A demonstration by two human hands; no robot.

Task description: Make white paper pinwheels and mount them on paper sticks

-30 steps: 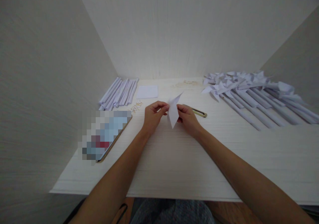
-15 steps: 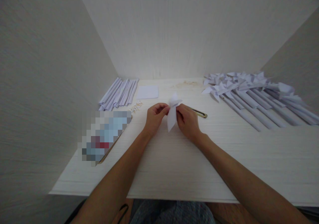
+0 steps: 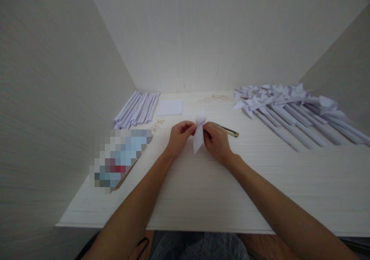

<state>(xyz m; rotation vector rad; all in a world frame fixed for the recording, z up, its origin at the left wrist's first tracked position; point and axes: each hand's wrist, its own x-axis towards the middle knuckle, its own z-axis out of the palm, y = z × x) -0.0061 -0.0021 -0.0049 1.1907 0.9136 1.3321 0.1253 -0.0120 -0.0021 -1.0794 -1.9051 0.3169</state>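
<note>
Paper piece: held above the table, mid-desk.
Left hand: fingertips pinching its left edge.
Right hand: fingers closed on the folded middle (partly hidden).
Handling: likely light, flimsy, easily creased; best held at folds.

Bare forearms, no sleeves; grey patterned garment covers the lap.

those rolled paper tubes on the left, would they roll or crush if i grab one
The paper tubes look thin and hollow, so probably very light and easy to flatten under a firm pinch. Their round, long shape suggests a loose one would roll if nudged sideways; lying packed side by side on the table, they likely hold each other in place.
</note>
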